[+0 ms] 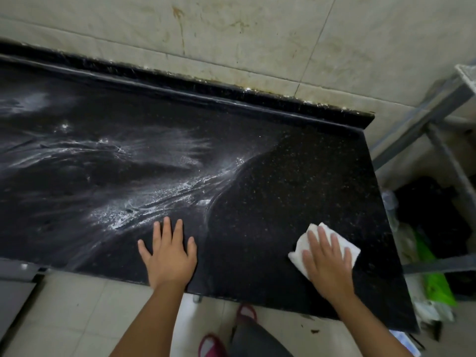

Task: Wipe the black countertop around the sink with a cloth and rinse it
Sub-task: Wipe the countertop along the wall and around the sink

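Right hand (327, 256) presses white cloth (347, 249) flat on black bench (270, 176), fingers released; left hand (168, 256) rests flat, fingers released.

My white cloth (332, 247) stands out at lower right against the black countertop (283, 176), whose stone is flecked with pale specks. White streaks and swirls of residue (144, 202) fan across the left and centre of the frame. Above, beige wall tiles (231, 34) carry rusty brown stains. Bright green plastic (438, 284) shows at far right, dark red slippers (211, 346) at bottom centre.
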{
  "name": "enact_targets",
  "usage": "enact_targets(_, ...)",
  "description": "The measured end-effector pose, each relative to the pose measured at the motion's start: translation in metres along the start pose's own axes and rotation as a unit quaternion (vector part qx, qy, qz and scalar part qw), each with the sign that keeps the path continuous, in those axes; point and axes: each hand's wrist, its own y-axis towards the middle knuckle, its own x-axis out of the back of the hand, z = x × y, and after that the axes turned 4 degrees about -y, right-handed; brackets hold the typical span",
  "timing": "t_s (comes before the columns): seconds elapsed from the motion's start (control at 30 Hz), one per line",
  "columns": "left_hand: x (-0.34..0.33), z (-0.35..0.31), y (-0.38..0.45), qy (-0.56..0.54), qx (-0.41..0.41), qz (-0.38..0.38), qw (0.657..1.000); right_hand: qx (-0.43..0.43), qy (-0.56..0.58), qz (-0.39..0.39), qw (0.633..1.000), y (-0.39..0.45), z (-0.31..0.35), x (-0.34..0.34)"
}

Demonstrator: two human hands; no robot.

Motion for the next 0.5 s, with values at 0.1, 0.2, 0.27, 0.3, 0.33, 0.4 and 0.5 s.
enact_targets(0.1, -0.001, 0.0, 0.002, 0.004, 0.002, -0.003, 1.0, -0.052, 0.064, 0.03, 0.996, 0.052, 0.02, 0.026)
enact_targets(0.2, -0.003, 0.0, 0.004, 0.007, 0.005, -0.007, 1.0, 0.001, 0.07, 0.025, 0.997, 0.104, 0.062, 0.045)
enact_targets(0.27, -0.004, 0.001, 0.005, -0.001, 0.004, -0.021, 1.0, 0.042, 0.064, 0.027, 0.997, 0.136, 0.097, 0.054)
enact_targets(0.3, -0.004, 0.0, 0.005, -0.008, 0.003, -0.027, 1.0, 0.065, 0.06, 0.025, 0.996, 0.15, 0.116, 0.057)
enact_targets(0.33, -0.005, 0.001, 0.005, -0.012, 0.001, -0.027, 1.0, 0.089, 0.059, 0.025, 0.994, 0.159, 0.137, 0.06)
enact_targets(0.4, -0.008, 0.002, 0.006, -0.018, -0.001, -0.035, 0.999, 0.14, 0.058, 0.027, 0.988, 0.168, 0.178, 0.061)
enact_targets(0.5, -0.013, 0.002, 0.008, -0.018, -0.006, -0.056, 0.998, 0.254, 0.039, 0.026, 0.966, 0.156, 0.215, 0.054)
